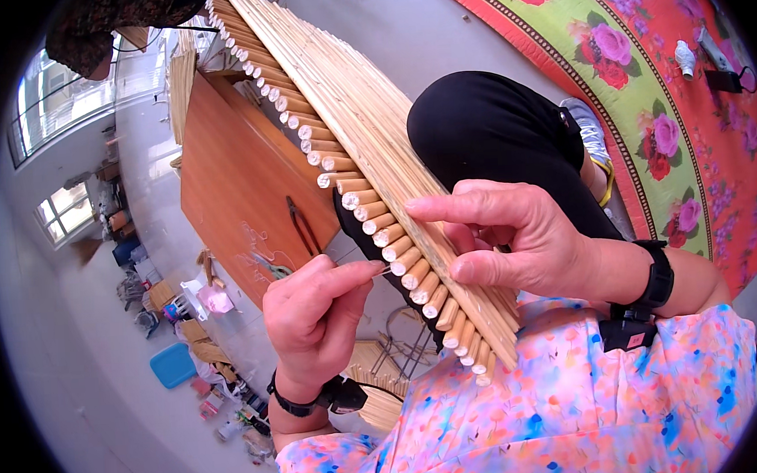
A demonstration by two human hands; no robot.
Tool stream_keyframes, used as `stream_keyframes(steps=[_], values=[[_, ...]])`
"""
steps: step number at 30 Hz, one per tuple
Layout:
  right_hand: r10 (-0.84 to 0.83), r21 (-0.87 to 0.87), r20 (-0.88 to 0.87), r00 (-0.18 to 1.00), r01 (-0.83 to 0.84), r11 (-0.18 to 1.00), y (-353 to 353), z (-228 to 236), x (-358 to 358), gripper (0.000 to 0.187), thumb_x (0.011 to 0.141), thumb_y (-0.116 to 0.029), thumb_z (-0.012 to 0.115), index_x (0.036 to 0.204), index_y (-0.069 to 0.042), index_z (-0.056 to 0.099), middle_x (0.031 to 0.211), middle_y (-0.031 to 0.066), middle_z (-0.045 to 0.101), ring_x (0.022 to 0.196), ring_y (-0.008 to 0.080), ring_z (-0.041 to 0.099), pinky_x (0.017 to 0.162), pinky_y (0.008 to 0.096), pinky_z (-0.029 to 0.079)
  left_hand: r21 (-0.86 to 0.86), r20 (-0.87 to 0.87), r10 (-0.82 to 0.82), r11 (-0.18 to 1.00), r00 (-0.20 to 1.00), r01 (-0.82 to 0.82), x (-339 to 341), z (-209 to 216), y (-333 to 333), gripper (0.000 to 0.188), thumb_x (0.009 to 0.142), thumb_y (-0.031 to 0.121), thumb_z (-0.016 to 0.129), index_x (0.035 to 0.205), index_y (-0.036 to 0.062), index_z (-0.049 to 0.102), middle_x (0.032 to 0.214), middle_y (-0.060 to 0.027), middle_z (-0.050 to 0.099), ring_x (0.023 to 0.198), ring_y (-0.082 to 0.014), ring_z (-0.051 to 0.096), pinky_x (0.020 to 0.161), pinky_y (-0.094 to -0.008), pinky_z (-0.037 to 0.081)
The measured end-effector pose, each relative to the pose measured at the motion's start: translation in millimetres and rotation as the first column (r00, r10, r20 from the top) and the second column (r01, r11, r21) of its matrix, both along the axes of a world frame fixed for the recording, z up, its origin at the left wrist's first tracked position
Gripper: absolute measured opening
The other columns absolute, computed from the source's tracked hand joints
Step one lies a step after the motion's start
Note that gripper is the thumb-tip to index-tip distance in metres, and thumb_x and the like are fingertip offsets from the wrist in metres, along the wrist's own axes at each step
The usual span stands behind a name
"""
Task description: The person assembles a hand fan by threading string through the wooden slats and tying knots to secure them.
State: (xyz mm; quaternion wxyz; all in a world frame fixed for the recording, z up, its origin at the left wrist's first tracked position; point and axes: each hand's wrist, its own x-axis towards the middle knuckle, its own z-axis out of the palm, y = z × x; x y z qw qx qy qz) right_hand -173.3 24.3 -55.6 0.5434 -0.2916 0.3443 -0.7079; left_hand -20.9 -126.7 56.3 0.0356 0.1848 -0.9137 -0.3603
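Observation:
A long mat of straw-coloured reed stalks (336,84) lies across my lap and stretches to the far left. Its round cut stalk ends (400,268) form a row along the left edge. At that edge my left hand (318,312) is closed in a pinch, with a thin pale strand (386,270) at its fingertips. Where the strand's other end goes is too small to make out. My right hand (516,242) is over the mat's upper face, thumb and forefinger stretched apart, the fingertips on or just above the stalks. Its other fingers are curled and partly hidden.
Left of the mat stands a brown wooden board (231,193) with pliers (303,226) and scissors (270,266) on it. A floral cloth (591,45) spreads at the right. My bent knee (475,116) rises beside the mat. A blue tray (172,365) and household clutter line the left wall.

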Motion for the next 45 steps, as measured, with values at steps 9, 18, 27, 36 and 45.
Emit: stream_keyframes(steps=[9, 18, 27, 36, 45], values=[[-0.047, -0.058, -0.06, 0.997, 0.043, 0.997, -2, -6, 2, 0.047, 0.085, -0.015, 0.074, 0.129, -0.008, 0.061, 0.076, -0.0007, 0.048, 0.07, 0.0084, 0.043, 0.065, 0.0224, 0.037, -0.003, -0.037, -0.017, 1.0, 0.999, 0.016, -1, -4, 1, 0.021, 0.075, -0.01, 0.068, 0.094, 0.0001, 0.069, 0.058, -0.0043, 0.047, 0.049, -0.0152, 0.046, 0.045, -0.027, 0.032], [-0.066, -0.067, -0.036, 0.997, 0.063, 0.996, -3, -8, 5, 0.046, 0.085, -0.015, 0.074, 0.128, -0.009, 0.062, 0.076, -0.0005, 0.048, 0.07, 0.0086, 0.043, 0.065, 0.0225, 0.037, 0.082, -0.056, 0.018, 0.997, 0.998, -0.014, -2, -8, 3, 0.019, 0.076, -0.012, 0.065, 0.091, -0.001, 0.066, 0.06, -0.0054, 0.048, 0.05, -0.0161, 0.047, 0.046, -0.0268, 0.033], [-0.064, -0.065, -0.08, 0.995, 0.059, 0.996, -3, -7, 7, 0.046, 0.085, -0.016, 0.074, 0.128, -0.009, 0.062, 0.075, -0.0001, 0.048, 0.069, 0.009, 0.044, 0.064, 0.023, 0.037, 0.033, -0.035, -0.023, 0.999, 0.999, 0.024, -10, -5, 7, 0.017, 0.076, -0.011, 0.065, 0.09, -0.0014, 0.064, 0.063, -0.0064, 0.05, 0.053, -0.0191, 0.051, 0.048, -0.0268, 0.038], [-0.01, -0.046, -0.085, 0.996, 0.006, 0.999, -1, -2, 2, 0.05, 0.084, -0.015, 0.074, 0.131, -0.009, 0.059, 0.078, 0.0013, 0.051, 0.07, 0.0092, 0.048, 0.066, 0.0232, 0.041, -0.028, 0.031, -0.055, 0.998, 0.998, 0.056, -8, -1, 4, 0.016, 0.076, -0.011, 0.064, 0.087, -0.0005, 0.061, 0.066, -0.0069, 0.051, 0.053, -0.0178, 0.05, 0.047, -0.027, 0.037], [-0.003, -0.048, -0.055, 0.999, 0.001, 0.999, 1, 1, 3, 0.052, 0.082, -0.014, 0.075, 0.131, -0.008, 0.058, 0.081, 0.0017, 0.052, 0.072, 0.0089, 0.049, 0.066, 0.0232, 0.043, 0.031, 0.047, 0.091, 0.995, 0.995, -0.092, 0, 3, 12, 0.017, 0.08, -0.011, 0.062, 0.093, -0.0015, 0.059, 0.072, -0.0075, 0.058, 0.058, -0.0154, 0.054, 0.053, -0.0248, 0.041]])
